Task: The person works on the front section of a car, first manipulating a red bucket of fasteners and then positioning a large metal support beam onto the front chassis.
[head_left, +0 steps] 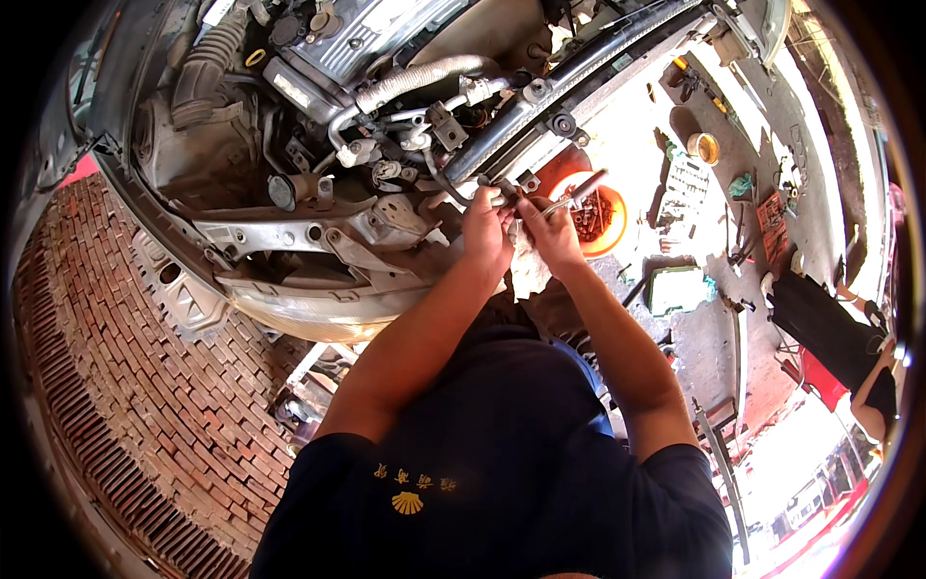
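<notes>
My two hands are close together at the front edge of a car's open engine bay. My left hand point(488, 232) is closed on a dark hose end, which meets a pipe curving down from the engine bay; its tip is partly hidden by the fingers. Just beside it, my right hand point(554, 237) is wrapped round a pliers-like tool point(585, 187). Its dark handle sticks out to the right, and its working end lies near the hose. Whether the tool grips the hose is too small to tell.
Above lie the engine point(371, 39) and the black radiator crossbar point(511, 121). An orange bowl point(617, 227) of small parts sits behind my right hand. Tools, a socket case point(685, 193) and a green box point(675, 290) lie on the floor. Another person point(820, 314) is at far right.
</notes>
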